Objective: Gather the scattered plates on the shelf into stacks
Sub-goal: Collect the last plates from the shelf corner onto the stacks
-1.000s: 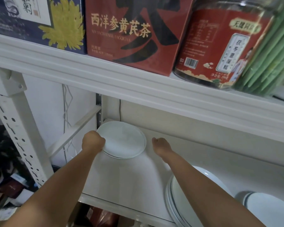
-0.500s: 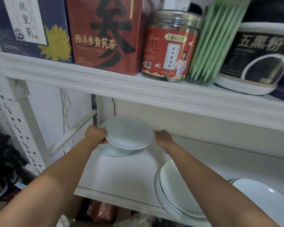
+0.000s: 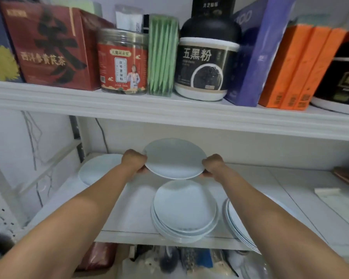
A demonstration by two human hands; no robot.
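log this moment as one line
left hand, right hand: grip plate at opposite rims | plate: lifted, not yet on stack

Head view looks forward and down, close on the shelf [image 3: 141,214]

home pantry: white shelf [image 3: 169,241], tea box [image 3: 48,49], food jars [image 3: 122,61]

The plate [image 3: 174,158] is covering most fingers of the left hand [image 3: 134,161] and right hand [image 3: 213,165]. The left arm [image 3: 79,218] is hiding part of the back plate [image 3: 97,170], and the right arm [image 3: 270,218] is masking most of the right stack [image 3: 233,226]. The right edge is cutting off a black tub [image 3: 343,81]. Clutter [image 3: 169,260] under the shelf [image 3: 129,237] is showing too blurred to identify.
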